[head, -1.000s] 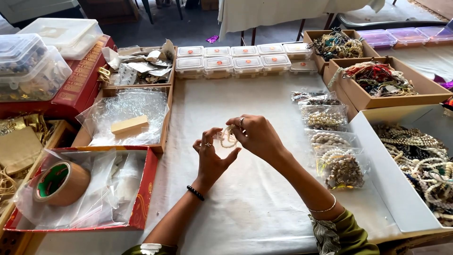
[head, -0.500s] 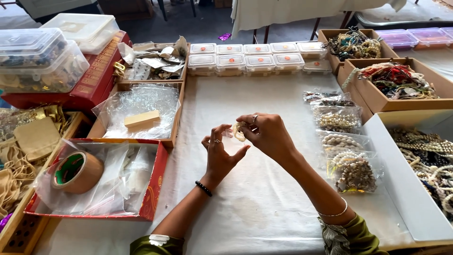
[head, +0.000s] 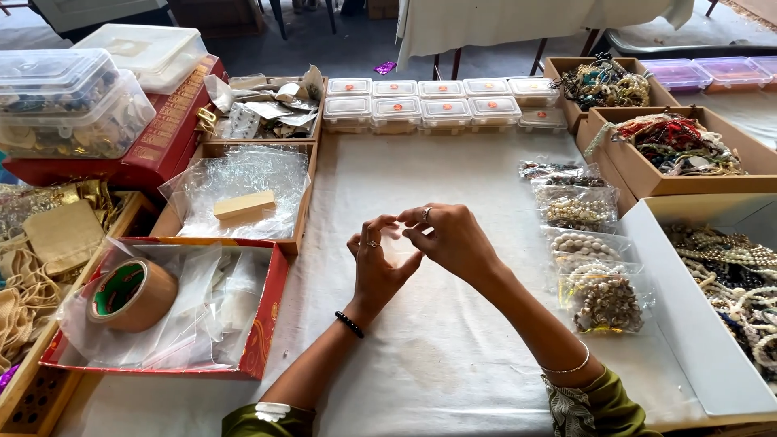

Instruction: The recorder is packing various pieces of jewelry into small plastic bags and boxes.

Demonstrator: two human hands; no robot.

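My left hand (head: 376, 271) and my right hand (head: 452, 239) meet above the middle of the white cloth-covered table (head: 453, 356). Their fingertips pinch a small clear plastic pouch (head: 398, 241) between them, held just above the cloth. The pouch is nearly see-through and I cannot make out what is in it. Each hand wears a ring. A black bead bracelet sits on the left wrist and a thin silver bangle on the right.
Clear packets of bead jewellery (head: 603, 299) lie right of the hands, beside a white tray of pearl strands (head: 704, 340). Small lidded boxes (head: 441, 105) line the far edge. At left are a wooden tray with a wood block (head: 243, 206) and a red tray holding a tape roll (head: 133, 295).
Both hands stay together at the table's middle. The fingers have shifted on the pouch and the small pale thing seen between them earlier no longer shows clearly. My view has shifted slightly.
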